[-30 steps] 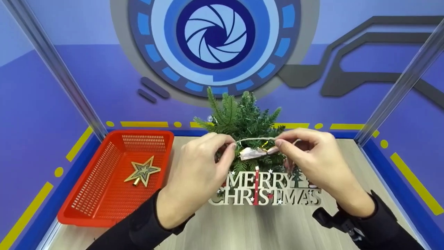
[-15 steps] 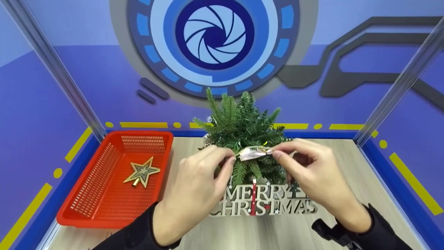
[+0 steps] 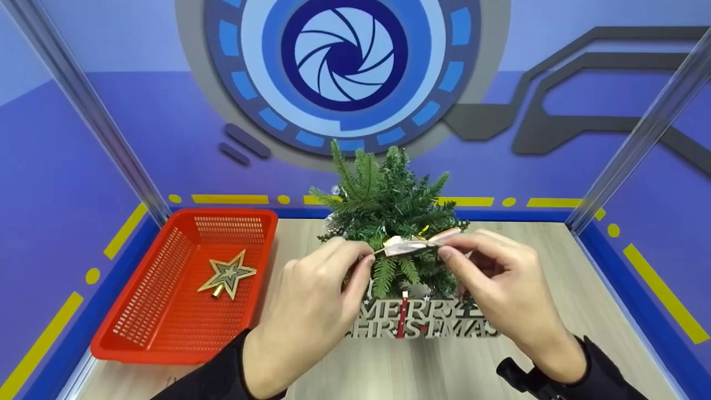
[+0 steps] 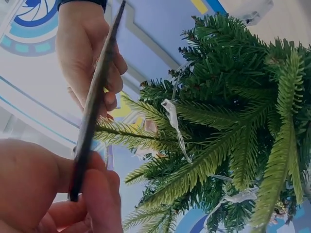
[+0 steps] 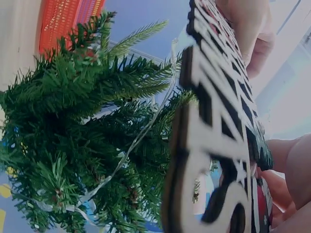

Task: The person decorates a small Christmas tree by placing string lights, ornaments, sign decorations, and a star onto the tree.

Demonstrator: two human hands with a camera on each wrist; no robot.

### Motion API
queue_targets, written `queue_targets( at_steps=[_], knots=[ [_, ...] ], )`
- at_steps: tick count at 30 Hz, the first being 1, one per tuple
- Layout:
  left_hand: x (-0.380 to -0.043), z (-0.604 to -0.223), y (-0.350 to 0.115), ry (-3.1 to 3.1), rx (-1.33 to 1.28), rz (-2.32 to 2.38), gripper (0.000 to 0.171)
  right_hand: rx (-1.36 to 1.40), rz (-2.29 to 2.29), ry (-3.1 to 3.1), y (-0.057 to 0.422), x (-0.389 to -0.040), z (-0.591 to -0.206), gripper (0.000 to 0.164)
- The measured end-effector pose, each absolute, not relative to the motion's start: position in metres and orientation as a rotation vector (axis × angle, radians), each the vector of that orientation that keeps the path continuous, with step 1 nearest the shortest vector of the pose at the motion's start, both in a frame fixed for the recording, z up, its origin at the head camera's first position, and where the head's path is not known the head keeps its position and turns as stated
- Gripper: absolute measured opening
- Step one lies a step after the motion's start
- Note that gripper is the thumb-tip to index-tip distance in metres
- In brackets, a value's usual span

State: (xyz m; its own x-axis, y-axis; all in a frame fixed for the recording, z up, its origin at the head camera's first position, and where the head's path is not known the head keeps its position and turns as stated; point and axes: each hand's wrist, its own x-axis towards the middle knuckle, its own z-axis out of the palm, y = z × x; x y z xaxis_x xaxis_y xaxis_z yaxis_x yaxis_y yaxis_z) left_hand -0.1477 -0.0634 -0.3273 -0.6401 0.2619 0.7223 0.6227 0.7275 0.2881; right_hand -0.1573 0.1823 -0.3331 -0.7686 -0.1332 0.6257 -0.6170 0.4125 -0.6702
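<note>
A wooden MERRY CHRISTMAS sign [image 3: 402, 319] with a red upright strip hangs below both hands, in front of a small green Christmas tree [image 3: 383, 205]. My left hand [image 3: 316, 300] pinches a thin cord [image 3: 380, 251] at the sign's left side. Opposite it, my right hand [image 3: 494, 283] has thumb and forefinger pinched together at the cord's other side; the cord there is hidden. Seen nearly edge-on in the left wrist view, the sign [image 4: 95, 111] stands between the hands. Its cut-out letters [image 5: 214, 131] are close up in the right wrist view.
Left of the tree stands a red basket [image 3: 105, 347] with a gold star [image 3: 229, 273] in it. A pale pink-and-white piece [image 3: 402, 246] shows in the tree's front, between the hands. Clear light strands [image 5: 129, 150] run through the branches. Blue panels enclose the table [image 3: 344, 372].
Both hands have come down slightly, and the cord no longer arches visibly between them. The sign hangs lower in the head view, and its letters look more foreshortened.
</note>
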Motion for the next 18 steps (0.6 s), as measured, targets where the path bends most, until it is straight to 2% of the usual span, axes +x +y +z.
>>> queue_targets(
  at_steps=[10,18],
  knots=[
    [-0.145,-0.328,-0.066,-2.296,-0.648,-0.673,0.006,0.699,1.313,-2.185,0.186,-0.164,-0.349,0.019],
    [-0.153,-0.326,-0.065,-2.319,-0.63,-0.666,0.006,0.694,1.244,-2.155,0.18,-0.161,-0.337,0.019]
  ],
)
